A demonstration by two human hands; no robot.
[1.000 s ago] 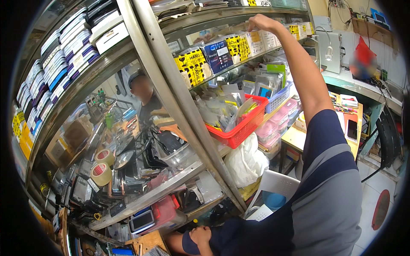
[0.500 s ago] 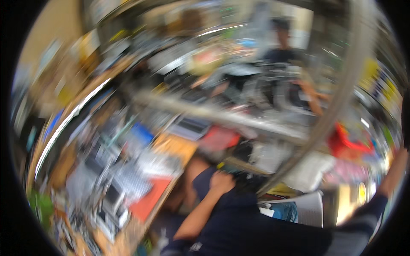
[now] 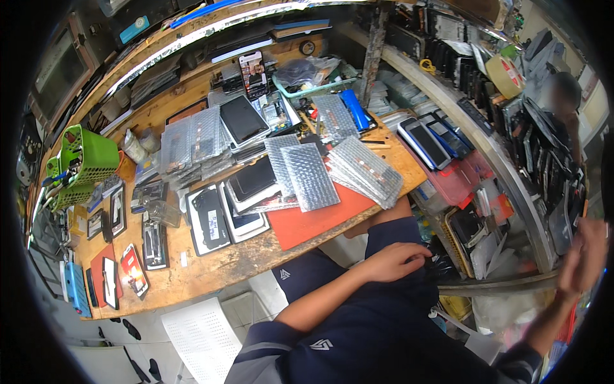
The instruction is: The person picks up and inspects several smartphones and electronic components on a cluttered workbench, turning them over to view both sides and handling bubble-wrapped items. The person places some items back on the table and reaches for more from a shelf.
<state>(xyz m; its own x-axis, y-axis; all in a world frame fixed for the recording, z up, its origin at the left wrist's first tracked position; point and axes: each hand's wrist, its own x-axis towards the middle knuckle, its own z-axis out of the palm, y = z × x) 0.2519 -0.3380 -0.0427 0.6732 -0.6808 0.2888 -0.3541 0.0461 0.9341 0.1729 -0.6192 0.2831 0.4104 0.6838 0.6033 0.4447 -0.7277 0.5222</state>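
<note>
My left hand [image 3: 400, 261] rests on my thigh beside the front edge of the bench, its fingers loosely extended and nothing seen in them. Toward the right edge of the view my right hand [image 3: 581, 257] is raised and blurred, so its fingers cannot be made out. It is nearest the dark flat parts [image 3: 543, 185] racked on the right-hand shelf. Closest to my left hand on the bench are bubble-wrapped flat packs [image 3: 368, 169], partly over an orange-red mat [image 3: 313, 221]. A white-framed tablet [image 3: 243, 121] lies on a stack farther back.
The wooden bench [image 3: 256, 262] also carries a green basket [image 3: 96, 157], an upright lit phone [image 3: 254, 73] and several phone parts. A metal shelf rail [image 3: 505, 182] runs along my right, with a person [image 3: 566, 96] behind it. Below the bench stands a white perforated chair [image 3: 201, 339].
The view has swung and steadied, bringing more of the bench into sight. My left hand still lies on my thigh. My right hand now shows at the right edge, where mostly its forearm showed before.
</note>
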